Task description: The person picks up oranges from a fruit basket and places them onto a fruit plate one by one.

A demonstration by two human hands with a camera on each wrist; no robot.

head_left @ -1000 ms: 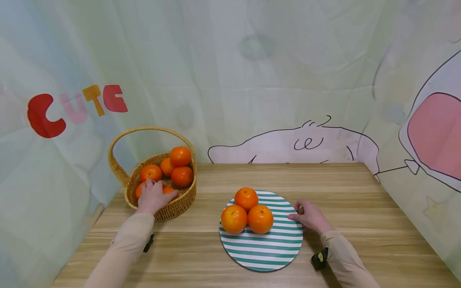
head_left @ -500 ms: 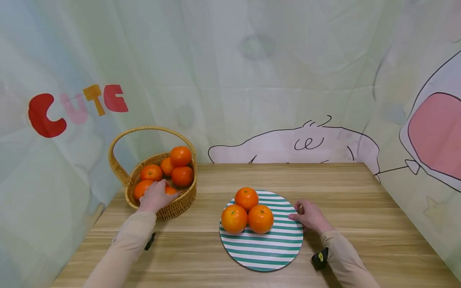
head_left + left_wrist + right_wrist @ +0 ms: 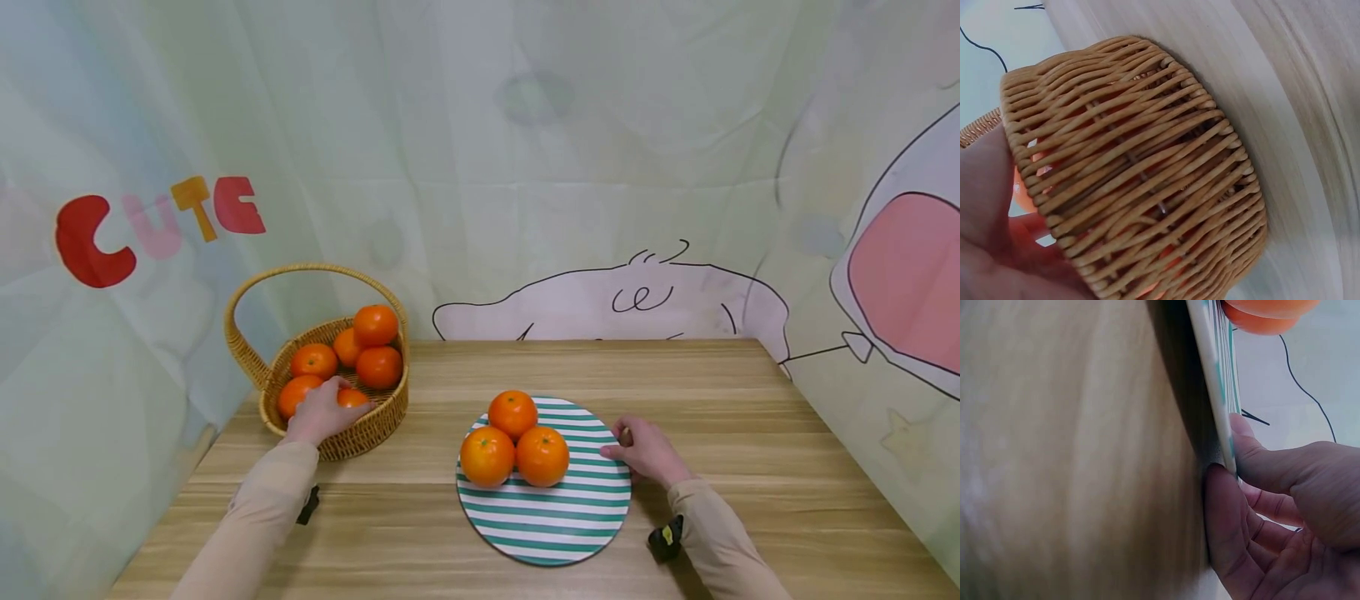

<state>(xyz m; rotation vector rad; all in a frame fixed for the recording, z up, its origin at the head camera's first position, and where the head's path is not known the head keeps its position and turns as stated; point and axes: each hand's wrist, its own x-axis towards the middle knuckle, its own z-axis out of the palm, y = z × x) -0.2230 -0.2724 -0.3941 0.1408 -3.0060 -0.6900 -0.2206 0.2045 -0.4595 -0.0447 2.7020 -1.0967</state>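
Note:
My left hand (image 3: 322, 412) reaches inside the wicker basket (image 3: 367, 432), its fingers and thumb around an orange (image 3: 351, 398) near the front rim. Another orange (image 3: 298, 395) lies just left of that hand. In the left wrist view the basket wall (image 3: 1141, 156) hides most of the held orange, with the hand (image 3: 997, 237) at the rim. My right hand (image 3: 651, 451) pinches the right edge of a round green-and-white striped plate (image 3: 555, 521); the right wrist view shows the thumb of the hand (image 3: 1291, 512) on top and a finger underneath the plate edge (image 3: 1216, 387).
Three oranges sit together on the plate's left part, the rear one (image 3: 513, 414) touching the front ones. Further back in the basket are several more oranges (image 3: 379, 367), under a tall arched handle (image 3: 318, 267). A printed curtain (image 3: 480, 167) hangs behind the wooden table (image 3: 405, 533).
My left hand has shifted slightly toward the front right, uncovering more of the orange beside it, and its fingers have drawn in around the front orange. The right hand and plate have stayed put.

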